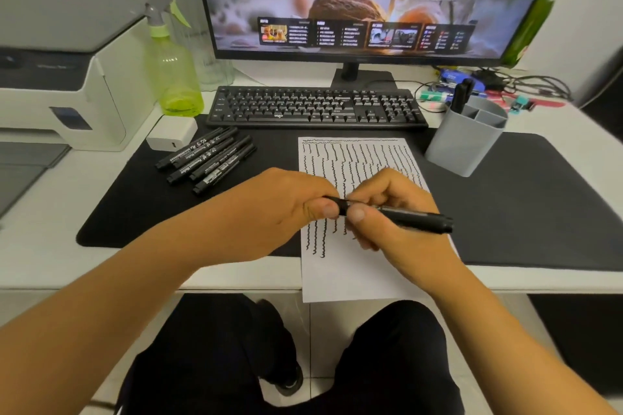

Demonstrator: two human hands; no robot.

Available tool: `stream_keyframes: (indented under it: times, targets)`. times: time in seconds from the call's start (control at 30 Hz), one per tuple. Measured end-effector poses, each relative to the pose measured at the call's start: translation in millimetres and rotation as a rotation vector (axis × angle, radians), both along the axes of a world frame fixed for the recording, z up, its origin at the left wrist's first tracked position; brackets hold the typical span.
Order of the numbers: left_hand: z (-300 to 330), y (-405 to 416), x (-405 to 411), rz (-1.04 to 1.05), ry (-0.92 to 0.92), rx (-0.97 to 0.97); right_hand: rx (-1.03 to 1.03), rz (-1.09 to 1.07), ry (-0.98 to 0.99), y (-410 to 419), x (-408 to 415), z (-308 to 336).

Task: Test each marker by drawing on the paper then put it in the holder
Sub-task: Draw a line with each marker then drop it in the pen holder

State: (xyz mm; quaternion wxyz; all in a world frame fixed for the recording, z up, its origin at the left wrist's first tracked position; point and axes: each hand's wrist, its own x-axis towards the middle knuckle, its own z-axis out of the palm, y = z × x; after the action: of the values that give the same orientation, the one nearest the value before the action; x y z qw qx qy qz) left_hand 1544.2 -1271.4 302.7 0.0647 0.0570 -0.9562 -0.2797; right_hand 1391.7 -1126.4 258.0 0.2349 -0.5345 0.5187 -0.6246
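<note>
A black marker (414, 218) lies level above the paper (357, 273), gripped at both ends. My right hand (397, 212) holds its barrel, and my left hand (286, 209) pinches the cap end. The paper is covered with wavy black lines and overhangs the desk's front edge. Several more black markers (207, 158) lie in a row on the black mat (539, 205), left of the paper. The grey holder (467, 138) stands right of the paper's top, with black markers (460, 96) upright in its back compartment.
A black keyboard (317, 108) and a monitor (364, 0) stand behind the mat. A green spray bottle (175, 74), a white charger (172, 136) and a printer (57, 77) sit at the left. Cables and small items (505, 91) clutter the back right.
</note>
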Motion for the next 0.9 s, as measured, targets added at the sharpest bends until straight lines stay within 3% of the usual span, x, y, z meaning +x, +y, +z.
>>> stream_keyframes:
  times: [0.1, 0.17, 0.27, 0.4, 0.53, 0.7, 0.9]
  targets:
    - [13, -15, 3, 0.081, -0.012, -0.119, 0.108, -0.09, 0.02, 7, -17, 2]
    - [20, -22, 3, 0.079, -0.014, -0.197, 0.186, -0.208, 0.242, 9, -20, 8]
    - [25, -17, -3, 0.008, 0.086, -0.265, 0.294, -0.215, 0.58, 11, -18, 19]
    - [25, -6, -10, -0.069, 0.23, -0.331, 0.285, -0.207, 0.78, 10, -9, 27]
    - [27, -2, -9, -0.005, 0.289, -0.246, 0.261, -0.18, 0.721, 18, -18, 36]
    - [11, -37, 7, 0.364, 0.159, -0.222, 0.1, -0.696, 0.405, 32, -83, 70]
    - [-38, -90, 20, 0.777, -0.063, -0.37, 0.199, -0.976, 0.389, 14, -153, 82]
